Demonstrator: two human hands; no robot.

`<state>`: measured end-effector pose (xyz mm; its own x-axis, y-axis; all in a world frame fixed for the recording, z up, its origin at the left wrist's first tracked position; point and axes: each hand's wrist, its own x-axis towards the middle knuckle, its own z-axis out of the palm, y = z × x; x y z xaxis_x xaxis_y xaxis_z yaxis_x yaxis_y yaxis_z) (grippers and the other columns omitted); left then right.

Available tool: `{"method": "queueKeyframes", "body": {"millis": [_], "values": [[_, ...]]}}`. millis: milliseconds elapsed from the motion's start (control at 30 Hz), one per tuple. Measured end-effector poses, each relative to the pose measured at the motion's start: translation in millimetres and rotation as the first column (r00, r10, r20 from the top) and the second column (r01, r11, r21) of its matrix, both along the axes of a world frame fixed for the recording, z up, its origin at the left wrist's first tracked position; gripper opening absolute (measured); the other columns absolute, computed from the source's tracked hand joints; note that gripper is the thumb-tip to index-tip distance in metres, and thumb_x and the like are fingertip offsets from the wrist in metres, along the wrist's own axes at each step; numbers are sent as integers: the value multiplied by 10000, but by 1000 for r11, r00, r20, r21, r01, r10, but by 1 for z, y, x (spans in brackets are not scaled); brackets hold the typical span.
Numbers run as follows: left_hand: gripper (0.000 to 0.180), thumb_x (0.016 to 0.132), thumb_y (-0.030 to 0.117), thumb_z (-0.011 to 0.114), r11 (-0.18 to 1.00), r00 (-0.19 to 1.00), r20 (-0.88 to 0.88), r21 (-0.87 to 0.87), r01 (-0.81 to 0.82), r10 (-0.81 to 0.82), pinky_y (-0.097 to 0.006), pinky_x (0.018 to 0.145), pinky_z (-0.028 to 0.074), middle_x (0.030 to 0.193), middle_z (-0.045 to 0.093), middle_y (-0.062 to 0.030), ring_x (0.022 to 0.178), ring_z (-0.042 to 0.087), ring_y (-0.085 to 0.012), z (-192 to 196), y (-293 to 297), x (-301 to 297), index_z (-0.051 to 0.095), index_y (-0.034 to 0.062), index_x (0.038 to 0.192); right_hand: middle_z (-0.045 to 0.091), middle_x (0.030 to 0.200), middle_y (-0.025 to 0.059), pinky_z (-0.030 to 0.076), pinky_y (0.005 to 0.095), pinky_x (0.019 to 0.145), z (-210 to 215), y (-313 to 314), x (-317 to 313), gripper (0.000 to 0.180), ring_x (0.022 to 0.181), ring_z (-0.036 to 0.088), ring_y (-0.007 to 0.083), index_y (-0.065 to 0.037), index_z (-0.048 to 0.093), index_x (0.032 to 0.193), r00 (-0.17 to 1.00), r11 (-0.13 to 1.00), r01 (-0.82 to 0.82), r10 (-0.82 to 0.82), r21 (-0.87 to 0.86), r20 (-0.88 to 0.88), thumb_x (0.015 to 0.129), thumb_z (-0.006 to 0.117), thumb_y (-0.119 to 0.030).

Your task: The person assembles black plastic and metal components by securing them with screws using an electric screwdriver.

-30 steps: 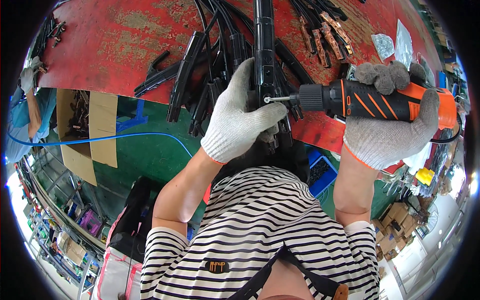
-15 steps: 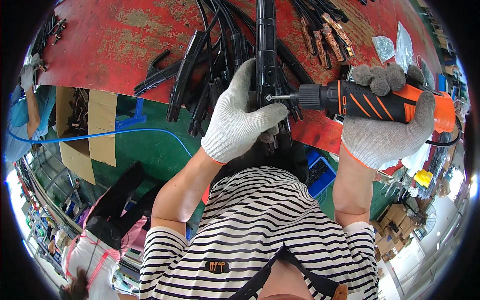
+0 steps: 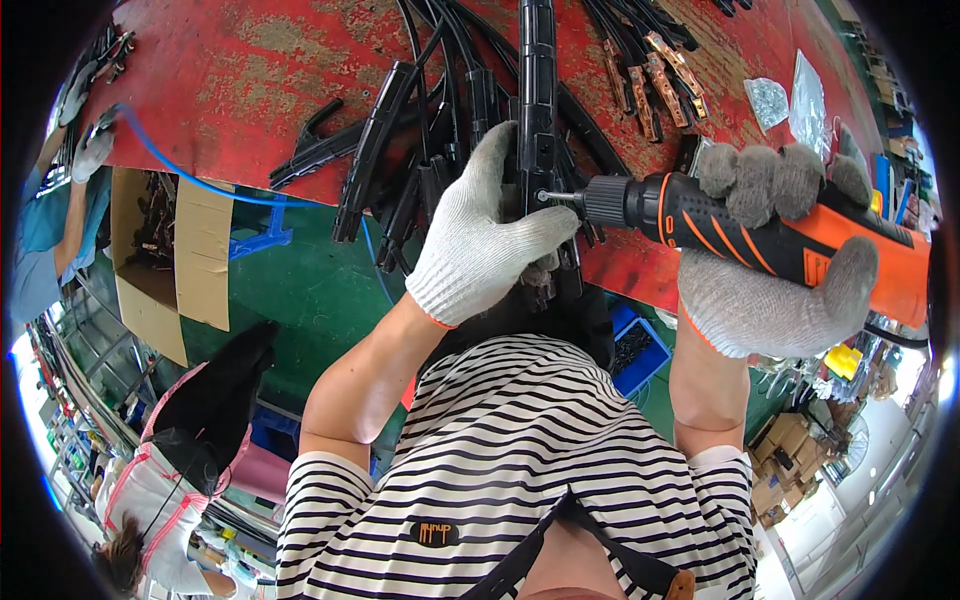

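Note:
My left hand (image 3: 482, 232), in a white knit glove, grips a long black clamp-like handle part (image 3: 537, 90) that stands on end over the red worktable (image 3: 250, 90). Wearing a grey glove, my right hand (image 3: 768, 262) holds an orange and black electric screwdriver (image 3: 760, 228). Its bit points left and touches the side of the black part, just above my left thumb. Several more black handle parts (image 3: 385, 140) lie in a pile to the left of it.
Copper-coloured clamp pieces (image 3: 660, 70) and clear plastic bags (image 3: 800, 95) lie at the table's right. A cardboard box (image 3: 165, 250) and a blue hose (image 3: 190, 180) are at the left, where another person's gloved hands (image 3: 85, 120) work. A blue bin (image 3: 635, 345) sits under the table. A person bends down at lower left (image 3: 180, 440).
Both hands and the screwdriver stay in place on the black part. The person at lower left has moved further into view.

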<state>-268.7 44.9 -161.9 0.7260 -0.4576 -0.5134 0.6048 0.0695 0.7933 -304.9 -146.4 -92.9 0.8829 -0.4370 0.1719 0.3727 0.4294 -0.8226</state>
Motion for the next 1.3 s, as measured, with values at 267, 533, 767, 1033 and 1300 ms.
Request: {"method": "queueKeyframes", "body": {"millis": [267, 533, 767, 1033, 1300], "values": [[959, 846, 48, 761, 999, 999, 26, 39, 22, -23, -293, 517, 539, 863, 688, -93, 628, 638, -128, -7, -2, -1, 193, -83, 1606, 534, 889, 29, 436, 425, 737, 3, 7, 4, 516, 708, 519, 182, -154, 608, 1223, 999, 987, 18, -24, -157, -34, 847, 716, -490], [931, 866, 48, 760, 998, 998, 55, 58, -12, 9, -282, 532, 536, 861, 681, -79, 646, 638, -120, -10, -5, -6, 205, -83, 1602, 551, 930, 66, 497, 461, 736, -3, 0, 24, 449, 737, 576, 210, -131, 586, 1290, 943, 922, -285, 319, -263, 95, 939, 645, -404], [868, 875, 45, 755, 997, 993, 111, 60, -53, 46, -283, 517, 530, 834, 660, -64, 609, 614, -108, -14, -7, -6, 255, -86, 1573, 560, 966, 80, 534, 467, 747, -2, -1, 30, 376, 774, 603, 215, -136, 584, 1294, 883, 837, -406, 463, -367, 81, 987, 651, -343], [765, 884, 47, 721, 997, 996, 73, 56, -55, 51, -288, 514, 533, 819, 650, -64, 579, 607, -115, -16, -6, -4, 328, -91, 1526, 567, 949, 70, 519, 461, 751, -10, 10, 36, 372, 755, 579, 216, -125, 578, 1292, 880, 843, -383, 457, -377, 128, 991, 650, -330], [649, 881, 53, 714, 984, 983, -171, -176, 39, -69, -297, 517, 525, 816, 672, -88, 550, 629, -166, 3, 16, 21, 432, -22, 1461, 552, 936, 42, 456, 435, 765, 24, -54, 27, 504, 738, 559, 220, -153, 596, 1275, 933, 937, -222, 285, -270, 221, 891, 617, -478]]}}
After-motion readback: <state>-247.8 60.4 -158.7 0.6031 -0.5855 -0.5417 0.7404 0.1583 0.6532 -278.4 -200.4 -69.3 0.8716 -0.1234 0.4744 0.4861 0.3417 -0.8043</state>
